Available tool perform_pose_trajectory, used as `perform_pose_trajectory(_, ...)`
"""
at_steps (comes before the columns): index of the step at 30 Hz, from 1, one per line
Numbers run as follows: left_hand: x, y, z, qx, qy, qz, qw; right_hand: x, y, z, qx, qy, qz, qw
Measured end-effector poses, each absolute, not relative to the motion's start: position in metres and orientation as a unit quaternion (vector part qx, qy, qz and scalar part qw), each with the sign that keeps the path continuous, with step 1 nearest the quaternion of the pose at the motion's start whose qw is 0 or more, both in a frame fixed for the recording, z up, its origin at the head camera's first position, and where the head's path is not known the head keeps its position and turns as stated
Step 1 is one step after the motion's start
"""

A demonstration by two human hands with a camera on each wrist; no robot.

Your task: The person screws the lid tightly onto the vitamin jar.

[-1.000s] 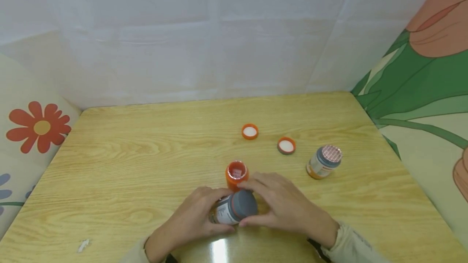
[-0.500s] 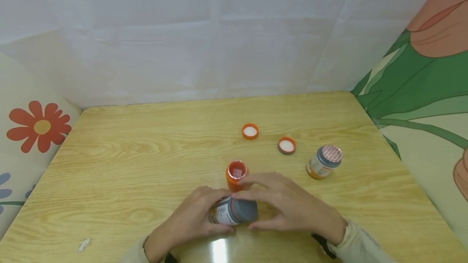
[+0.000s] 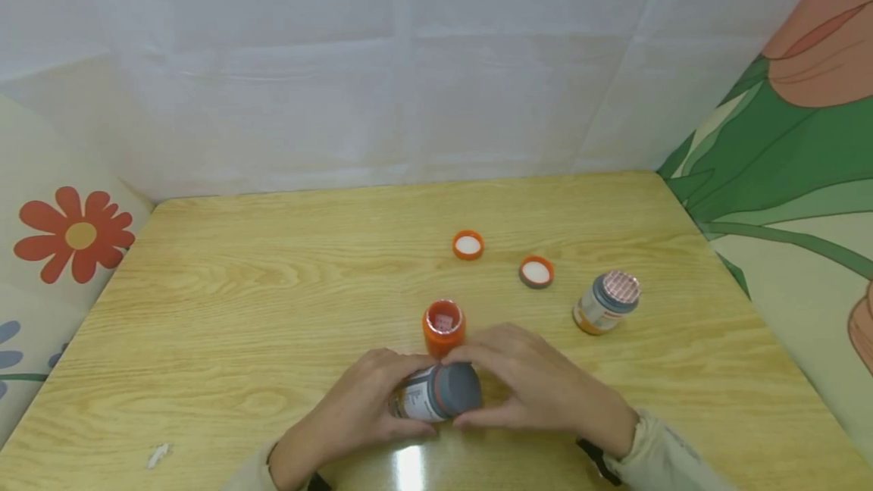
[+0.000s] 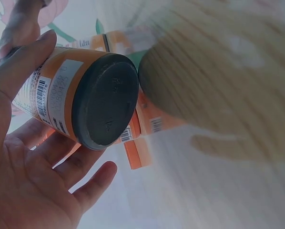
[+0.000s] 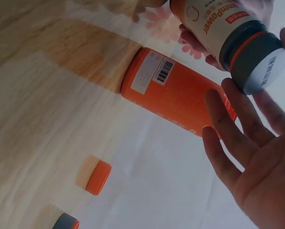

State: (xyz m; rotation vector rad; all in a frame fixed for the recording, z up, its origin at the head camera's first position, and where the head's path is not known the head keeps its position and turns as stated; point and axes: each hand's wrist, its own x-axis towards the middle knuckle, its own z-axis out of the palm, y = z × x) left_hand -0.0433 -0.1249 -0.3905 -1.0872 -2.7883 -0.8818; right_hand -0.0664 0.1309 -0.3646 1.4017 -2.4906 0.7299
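Observation:
In the head view my left hand [image 3: 361,404] grips the body of a supplement bottle [image 3: 418,398] with a white-and-orange label, tilted with its top toward the right. The dark grey cap [image 3: 463,388] is on it, above a thin orange ring. My right hand [image 3: 532,381] pinches this cap between thumb and fingers. Its dark base [image 4: 109,100] faces the left wrist camera. Just behind stands an uncapped orange bottle [image 3: 439,342] with torn foil round its rim and a small pale packet inside.
Two caps lie upturned farther back: an orange cap [image 3: 467,245] and a grey cap with orange inside [image 3: 536,272]. To the right stands another bottle [image 3: 600,311], uncapped, its mouth covered by foil. A white scrap [image 3: 158,455] lies at the front left of the table [image 3: 239,301].
My right fingers have come off the cap, spread a little to the right, and closed back round it. The left hand and its bottle have barely moved.

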Motion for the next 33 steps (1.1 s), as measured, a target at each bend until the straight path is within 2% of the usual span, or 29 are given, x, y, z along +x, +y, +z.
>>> perform_pose_trajectory(13,-0.0412,-0.1253,-0.3894,-0.337,-0.900,-0.276,0.008,-0.0626,0.1294,-0.3631,0.410,-0.882,0.222,0.063)
perform_pose_trajectory(25,-0.0415,-0.1267,-0.3892,-0.340,-0.899,-0.274,0.006,-0.0670,0.1310,-0.3648,0.518,-0.814,0.247,0.092)
perform_pose_trajectory(33,-0.0419,-0.1252,-0.3907,-0.349,-0.896,-0.275,0.017,-0.0650,0.1265,-0.3670,0.476,-0.833,0.264,0.096)
